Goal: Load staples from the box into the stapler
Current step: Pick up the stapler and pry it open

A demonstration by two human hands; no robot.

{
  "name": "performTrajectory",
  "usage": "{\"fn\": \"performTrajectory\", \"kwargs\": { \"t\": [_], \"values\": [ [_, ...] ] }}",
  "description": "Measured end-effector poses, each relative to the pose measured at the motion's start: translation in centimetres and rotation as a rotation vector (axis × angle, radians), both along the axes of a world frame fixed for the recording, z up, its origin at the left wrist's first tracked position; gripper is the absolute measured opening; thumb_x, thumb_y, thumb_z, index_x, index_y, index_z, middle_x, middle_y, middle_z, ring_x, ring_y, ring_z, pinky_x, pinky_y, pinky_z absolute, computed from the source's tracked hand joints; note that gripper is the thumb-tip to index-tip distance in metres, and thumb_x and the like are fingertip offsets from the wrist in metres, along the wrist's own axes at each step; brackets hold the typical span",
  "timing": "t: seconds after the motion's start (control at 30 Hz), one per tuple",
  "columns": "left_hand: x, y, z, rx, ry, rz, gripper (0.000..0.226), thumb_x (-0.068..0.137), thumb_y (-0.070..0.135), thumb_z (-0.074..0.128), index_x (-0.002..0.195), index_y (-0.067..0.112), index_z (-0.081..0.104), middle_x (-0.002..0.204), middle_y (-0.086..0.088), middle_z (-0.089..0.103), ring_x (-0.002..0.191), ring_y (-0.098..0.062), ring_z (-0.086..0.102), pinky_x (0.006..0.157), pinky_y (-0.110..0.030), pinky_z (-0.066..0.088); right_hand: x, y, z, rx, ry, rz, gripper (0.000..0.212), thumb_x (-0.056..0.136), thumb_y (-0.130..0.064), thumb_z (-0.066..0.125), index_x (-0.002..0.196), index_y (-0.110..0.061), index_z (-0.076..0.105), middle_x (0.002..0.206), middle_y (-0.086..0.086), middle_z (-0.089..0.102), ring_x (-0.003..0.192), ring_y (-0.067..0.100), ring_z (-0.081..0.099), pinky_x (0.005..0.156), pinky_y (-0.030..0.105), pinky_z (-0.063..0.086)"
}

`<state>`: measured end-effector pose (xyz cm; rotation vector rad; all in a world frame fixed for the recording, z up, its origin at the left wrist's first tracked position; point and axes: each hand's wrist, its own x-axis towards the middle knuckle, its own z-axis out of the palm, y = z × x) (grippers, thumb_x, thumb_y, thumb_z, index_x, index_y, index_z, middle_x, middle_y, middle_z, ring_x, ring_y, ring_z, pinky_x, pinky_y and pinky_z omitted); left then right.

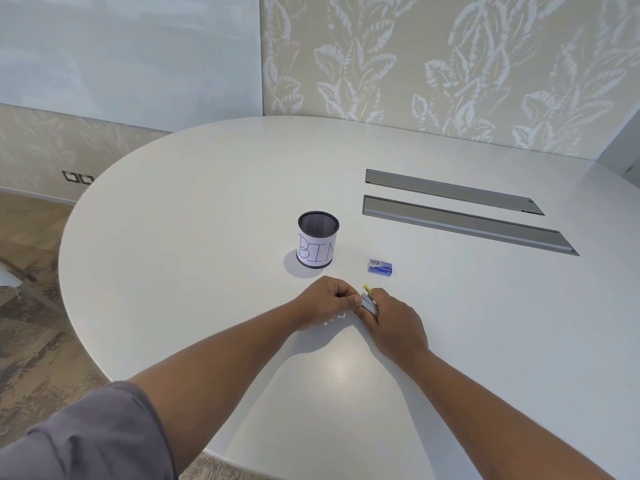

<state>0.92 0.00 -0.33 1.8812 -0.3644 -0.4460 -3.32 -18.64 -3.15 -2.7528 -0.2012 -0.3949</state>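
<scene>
A small grey stapler (369, 302) with a yellow tip is held low over the white table (207, 209), near its front middle. My right hand (393, 318) wraps around it from the right and hides most of its body. My left hand (327, 301) is closed beside it, with thumb and fingertips pinched at the stapler's left side; whether staples are between them is hidden. The blue staple box (380, 266) lies on the table just beyond my hands, its lid end showing grey.
A black mesh cup (318, 239) with a paper label reading "BIN" stands left of the staple box. Two long grey cable-hatch strips (467, 223) are set into the tabletop at the far right. The table's curved edge runs along the left.
</scene>
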Motion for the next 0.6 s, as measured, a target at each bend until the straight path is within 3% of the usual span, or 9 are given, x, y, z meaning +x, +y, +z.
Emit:
{"fn": "performTrajectory", "kwargs": {
  "t": [0.07,0.13,0.2,0.3,0.37,0.47,0.6],
  "values": [
    [-0.1,-0.1,-0.4,-0.018,-0.019,0.021,0.021,0.095,0.029,0.064,0.093,0.011,0.076,0.067,-0.006,0.059,0.057,-0.015,0.049,0.047,-0.023,0.040,0.0,0.0,0.0,0.024,-0.001,-0.024,0.047,0.097,-0.069,0.037,0.108,-0.026,0.051,0.078,-0.010,0.060,0.071,0.020,0.058,0.059,0.032,0.040],
    [-0.3,-0.2,-0.9,-0.038,-0.062,0.059,0.020,0.093,0.031,0.065,0.088,0.014,0.076,0.064,-0.003,0.060,0.055,-0.013,0.049,0.052,-0.025,0.042,-0.2,-0.1,0.1,0.054,-0.004,-0.025,0.058,0.096,-0.070,0.036,0.133,-0.027,0.048,0.095,-0.008,0.070,0.083,0.021,0.066,0.066,0.033,0.046],
    [-0.6,-0.4,-1.4,-0.029,-0.134,0.089,0.022,0.092,0.035,0.065,0.082,0.018,0.075,0.064,-0.001,0.062,0.057,-0.012,0.051,0.059,-0.029,0.045,-0.4,-0.2,0.2,0.075,-0.015,-0.013,0.064,0.094,-0.074,0.033,0.140,-0.030,0.045,0.103,-0.008,0.072,0.089,0.021,0.069,0.069,0.032,0.047],
    [-1.1,-0.5,-1.4,-0.085,-0.150,0.120,0.029,0.090,0.039,0.057,0.078,0.018,0.072,0.069,0.006,0.065,0.064,-0.010,0.061,0.065,-0.029,0.050,-0.3,-0.2,0.7,0.120,-0.012,-0.042,0.065,0.089,-0.081,0.030,0.130,-0.034,0.047,0.091,-0.011,0.070,0.081,0.019,0.066,0.066,0.031,0.045],
    [-1.2,-0.5,-1.3,-0.105,-0.149,0.120,0.027,0.085,0.031,0.050,0.084,0.016,0.073,0.079,0.004,0.069,0.076,-0.012,0.071,0.066,-0.023,0.051,-0.1,-0.2,0.9,0.237,-0.018,-0.067,0.054,0.087,-0.081,0.037,0.109,-0.033,0.052,0.078,-0.012,0.064,0.070,0.016,0.059,0.060,0.032,0.044],
    [-1.2,-0.4,-1.4,0.020,-0.270,0.107,0.029,0.077,0.028,0.053,0.094,0.018,0.074,0.082,0.003,0.068,0.071,-0.006,0.061,0.067,-0.022,0.048,0.4,0.3,1.9,0.583,0.008,-0.084,0.039,0.084,-0.065,0.058,0.081,-0.026,0.052,0.066,-0.012,0.055,0.058,0.010,0.046,0.057,0.032,0.043],
    [-1.4,-0.8,-1.8,0.108,-0.370,0.076,0.040,0.071,0.056,0.063,0.091,0.022,0.071,0.074,0.009,0.058,0.063,-0.003,0.049,0.062,-0.019,0.041,0.6,1.3,3.4,1.094,0.174,-0.004,0.025,0.088,-0.042,0.071,0.078,-0.020,0.063,0.063,-0.006,0.053,0.057,0.013,0.046,0.054,0.030,0.042]
  ]
}}
